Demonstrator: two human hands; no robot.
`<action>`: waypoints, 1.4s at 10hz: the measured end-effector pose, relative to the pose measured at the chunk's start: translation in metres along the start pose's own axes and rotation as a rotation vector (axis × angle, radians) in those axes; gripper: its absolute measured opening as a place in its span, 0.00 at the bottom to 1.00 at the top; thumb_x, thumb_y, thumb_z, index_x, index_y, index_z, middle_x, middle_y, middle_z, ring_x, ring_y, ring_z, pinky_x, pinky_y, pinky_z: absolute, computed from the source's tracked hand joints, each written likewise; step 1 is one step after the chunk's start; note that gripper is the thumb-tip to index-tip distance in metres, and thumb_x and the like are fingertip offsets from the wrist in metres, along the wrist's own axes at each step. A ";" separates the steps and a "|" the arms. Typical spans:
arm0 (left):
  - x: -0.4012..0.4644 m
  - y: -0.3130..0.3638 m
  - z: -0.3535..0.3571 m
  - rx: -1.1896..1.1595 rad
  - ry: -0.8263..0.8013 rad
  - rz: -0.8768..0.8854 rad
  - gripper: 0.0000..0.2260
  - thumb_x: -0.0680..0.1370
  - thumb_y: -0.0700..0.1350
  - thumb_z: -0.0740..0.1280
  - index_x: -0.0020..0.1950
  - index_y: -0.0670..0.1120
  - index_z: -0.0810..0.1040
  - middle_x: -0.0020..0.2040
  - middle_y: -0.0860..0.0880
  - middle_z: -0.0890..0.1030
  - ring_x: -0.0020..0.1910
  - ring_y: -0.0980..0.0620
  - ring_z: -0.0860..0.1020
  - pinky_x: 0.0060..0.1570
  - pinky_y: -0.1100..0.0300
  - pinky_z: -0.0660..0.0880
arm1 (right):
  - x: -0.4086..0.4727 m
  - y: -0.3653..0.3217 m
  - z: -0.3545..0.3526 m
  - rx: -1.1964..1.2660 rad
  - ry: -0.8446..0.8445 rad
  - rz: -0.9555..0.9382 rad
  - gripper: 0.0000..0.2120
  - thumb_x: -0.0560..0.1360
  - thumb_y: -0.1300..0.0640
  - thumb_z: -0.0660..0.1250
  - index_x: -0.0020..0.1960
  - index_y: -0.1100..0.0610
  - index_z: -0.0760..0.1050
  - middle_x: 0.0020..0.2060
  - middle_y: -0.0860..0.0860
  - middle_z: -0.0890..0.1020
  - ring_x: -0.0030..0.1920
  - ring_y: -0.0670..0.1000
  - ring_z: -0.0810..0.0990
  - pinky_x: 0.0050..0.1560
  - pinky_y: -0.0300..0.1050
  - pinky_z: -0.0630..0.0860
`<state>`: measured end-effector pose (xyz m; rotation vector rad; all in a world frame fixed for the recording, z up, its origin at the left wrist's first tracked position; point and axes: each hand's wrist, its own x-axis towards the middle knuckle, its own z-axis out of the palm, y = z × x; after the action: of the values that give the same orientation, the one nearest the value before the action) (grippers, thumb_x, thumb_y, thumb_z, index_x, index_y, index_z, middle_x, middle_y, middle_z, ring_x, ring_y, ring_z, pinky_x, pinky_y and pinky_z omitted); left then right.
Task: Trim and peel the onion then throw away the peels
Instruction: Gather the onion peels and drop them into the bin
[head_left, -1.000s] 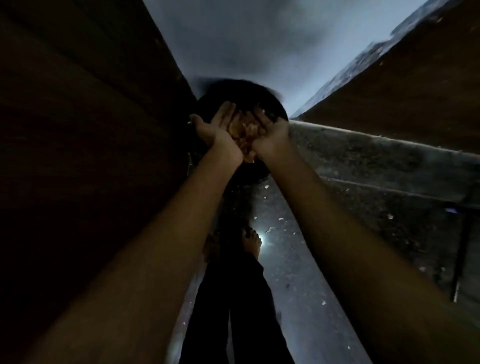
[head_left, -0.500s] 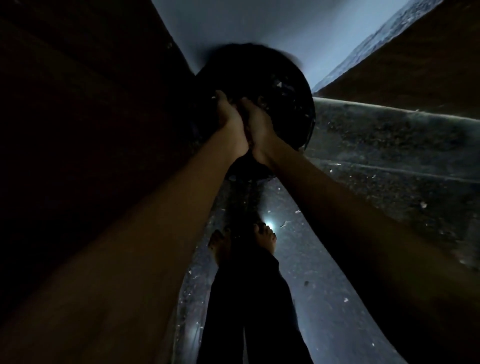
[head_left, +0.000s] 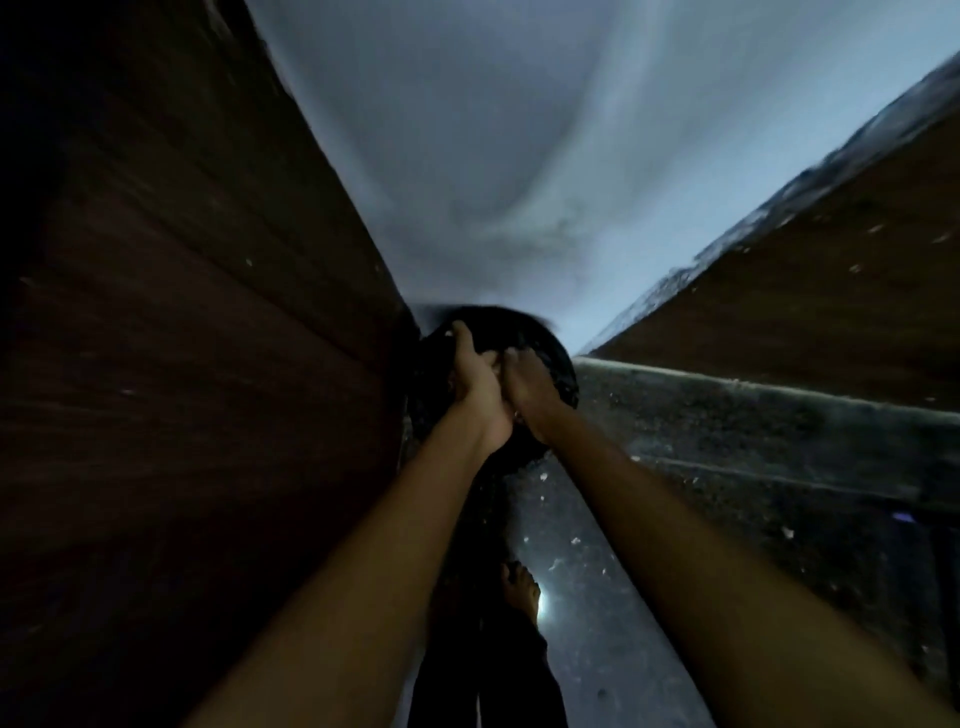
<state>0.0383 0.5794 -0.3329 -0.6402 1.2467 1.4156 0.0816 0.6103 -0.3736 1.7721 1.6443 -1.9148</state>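
Observation:
A round black bin (head_left: 563, 376) stands on the floor in the corner, partly behind my hands. My left hand (head_left: 475, 387) and my right hand (head_left: 532, 392) are pressed side by side over its mouth, backs turned up toward me. The left hand's fingers stretch forward over the rim. The right hand's fingers bend down into the bin. No onion peels show in either hand; the palms are hidden. The onion itself is out of view.
A dark brown wooden panel (head_left: 182, 364) closes the left side. A dark stone ledge (head_left: 727, 410) runs along the right. The speckled floor (head_left: 597, 597) carries small pale scraps, and my bare foot (head_left: 519, 587) stands below the bin. It is very dim.
A second ago both palms were cupped upward holding brownish peels. The hands then turned over above the bin, and the peels are no longer visible.

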 end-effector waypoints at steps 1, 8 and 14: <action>-0.045 0.013 0.012 -0.024 0.016 0.075 0.32 0.80 0.64 0.48 0.72 0.42 0.67 0.72 0.42 0.69 0.70 0.42 0.68 0.66 0.50 0.65 | -0.036 -0.032 -0.012 0.096 0.127 -0.076 0.15 0.80 0.56 0.53 0.59 0.61 0.73 0.59 0.62 0.76 0.58 0.59 0.76 0.55 0.48 0.74; -0.151 0.030 -0.005 0.096 0.037 0.179 0.28 0.82 0.59 0.48 0.70 0.39 0.68 0.67 0.36 0.73 0.64 0.41 0.74 0.61 0.54 0.70 | -0.141 -0.078 -0.041 0.010 0.186 -0.255 0.07 0.68 0.64 0.75 0.45 0.64 0.83 0.43 0.58 0.85 0.41 0.50 0.82 0.46 0.40 0.78; -0.226 0.058 0.046 0.315 0.019 0.459 0.09 0.81 0.44 0.60 0.42 0.48 0.76 0.42 0.51 0.78 0.46 0.52 0.78 0.47 0.58 0.74 | -0.198 -0.130 -0.052 0.641 0.001 -0.243 0.16 0.79 0.63 0.56 0.64 0.60 0.74 0.59 0.54 0.79 0.60 0.53 0.77 0.61 0.47 0.73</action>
<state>0.0548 0.5477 -0.0979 -0.1539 1.6601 1.5317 0.1000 0.5880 -0.1331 1.7996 1.3876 -2.7927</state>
